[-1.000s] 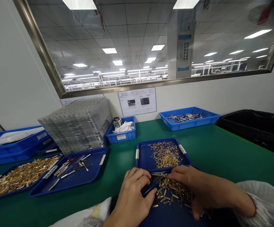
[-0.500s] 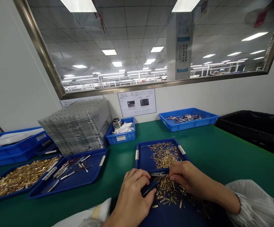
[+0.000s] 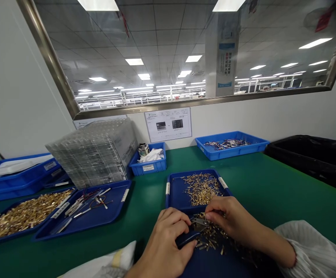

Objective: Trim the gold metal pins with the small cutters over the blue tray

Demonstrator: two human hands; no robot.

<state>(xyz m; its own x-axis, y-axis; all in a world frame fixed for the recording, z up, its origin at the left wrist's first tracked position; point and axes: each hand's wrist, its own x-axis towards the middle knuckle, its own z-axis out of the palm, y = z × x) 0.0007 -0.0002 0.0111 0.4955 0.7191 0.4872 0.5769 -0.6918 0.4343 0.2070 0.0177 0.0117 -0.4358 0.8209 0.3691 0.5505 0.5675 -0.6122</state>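
Note:
My left hand (image 3: 163,241) is curled round the dark blue handles of small cutting pliers (image 3: 195,227), whose metal jaws point right. My right hand (image 3: 228,220) pinches something small at the jaws; I cannot make out what it is. Both hands hover over a near blue tray (image 3: 214,264) strewn with several loose gold metal pins (image 3: 211,239). Just beyond it, a second blue tray (image 3: 176,191) holds a heap of the same gold pins (image 3: 201,189).
Left of me lie a blue tray of tools and wires (image 3: 89,210) and a tray of gold parts (image 3: 23,216). A stack of clear plastic trays (image 3: 95,152), a small blue bin (image 3: 150,158), a far blue tray (image 3: 231,144) and a black bin (image 3: 312,156) stand behind.
My right hand has drawn back left from the pile of pins to the plier jaws. Both hands and the pliers have shifted slightly nearer to me.

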